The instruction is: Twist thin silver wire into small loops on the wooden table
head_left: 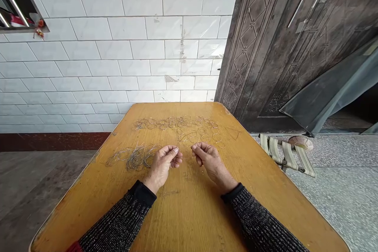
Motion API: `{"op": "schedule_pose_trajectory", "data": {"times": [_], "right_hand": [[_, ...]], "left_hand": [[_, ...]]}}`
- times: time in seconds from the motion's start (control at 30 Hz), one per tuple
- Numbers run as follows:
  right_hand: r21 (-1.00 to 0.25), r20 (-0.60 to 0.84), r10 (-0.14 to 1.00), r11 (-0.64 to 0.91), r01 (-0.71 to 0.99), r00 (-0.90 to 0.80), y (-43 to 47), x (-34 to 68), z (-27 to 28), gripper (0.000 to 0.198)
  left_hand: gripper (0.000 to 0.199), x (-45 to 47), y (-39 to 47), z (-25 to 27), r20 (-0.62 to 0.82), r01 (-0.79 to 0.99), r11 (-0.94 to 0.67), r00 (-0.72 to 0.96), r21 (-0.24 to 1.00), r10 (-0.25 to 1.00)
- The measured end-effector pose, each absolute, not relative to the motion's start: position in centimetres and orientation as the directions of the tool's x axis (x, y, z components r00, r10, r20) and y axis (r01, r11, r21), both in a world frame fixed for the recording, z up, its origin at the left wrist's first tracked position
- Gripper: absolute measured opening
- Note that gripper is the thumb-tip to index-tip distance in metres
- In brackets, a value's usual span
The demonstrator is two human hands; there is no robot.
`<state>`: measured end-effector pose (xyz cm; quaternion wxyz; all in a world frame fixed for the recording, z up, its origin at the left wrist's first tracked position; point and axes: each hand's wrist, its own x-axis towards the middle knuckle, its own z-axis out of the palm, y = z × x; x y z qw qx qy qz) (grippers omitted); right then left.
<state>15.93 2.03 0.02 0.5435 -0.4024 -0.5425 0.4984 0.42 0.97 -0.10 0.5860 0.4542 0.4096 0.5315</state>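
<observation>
My left hand (165, 160) and my right hand (210, 161) face each other above the middle of the table. Each pinches a part of one thin wire (186, 158), which spans the gap between them in a slack curve. Close by my left hand lies a tangled heap of loose grey wires (136, 158). Beyond both hands, bent wire loops (173, 123) form a row across the table. A few more curved wire pieces (201, 136) lie between that row and my right hand. My fingers hide the wire's ends.
The wooden table (177, 220) reaches to a white tiled wall (141, 59). A dark carved door (265, 47) with a grey curtain (339, 90) stands at the right. A low stool with striped straps (288, 153) is on the floor beside the table's right edge.
</observation>
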Motion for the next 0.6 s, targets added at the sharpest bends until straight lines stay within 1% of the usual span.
{"op": "schedule_pose_trajectory", "data": {"times": [0.13, 0.23, 0.3, 0.37, 0.47, 0.53, 0.6], "right_hand": [[-0.991, 0.129, 0.962, 0.119, -0.056, -0.242, 1.63, 15.83, 0.41, 0.016], [-0.991, 0.13, 0.947, 0.127, -0.028, -0.294, 1.46, 15.81, 0.56, 0.017], [-0.988, 0.146, 0.956, 0.129, -0.082, -0.253, 1.58, 15.9, 0.54, 0.019], [-0.977, 0.143, 0.976, 0.113, -0.182, -0.162, 1.83, 16.05, 0.49, 0.02], [-0.943, 0.079, 0.995, 0.056, -0.328, -0.056, 2.18, 16.31, 0.46, 0.019], [-0.919, 0.041, 0.998, 0.016, -0.393, -0.055, 2.28, 16.47, 0.47, 0.018], [-0.906, 0.036, 0.996, -0.003, -0.422, -0.085, 2.3, 16.58, 0.46, 0.018]], "left_hand": [[0.022, 0.44, 0.85, 0.08, 0.007, -0.202, 0.015, 0.108, 0.979, 0.994], [0.023, 0.56, 0.68, 0.31, 0.006, -0.169, 0.015, 0.126, 0.986, 0.992], [0.023, 0.62, 0.65, 0.39, 0.013, -0.188, 0.01, 0.119, 0.982, 0.993], [0.023, 0.65, 0.69, 0.41, 0.021, -0.237, 0.003, 0.098, 0.971, 0.995], [0.023, 0.62, 0.79, 0.46, 0.009, -0.322, 0.011, 0.062, 0.947, 0.998], [0.025, 0.56, 0.83, 0.55, -0.009, -0.357, 0.023, 0.042, 0.934, 0.999], [0.026, 0.48, 0.83, 0.66, -0.017, -0.37, 0.026, 0.029, 0.929, 0.999]]}}
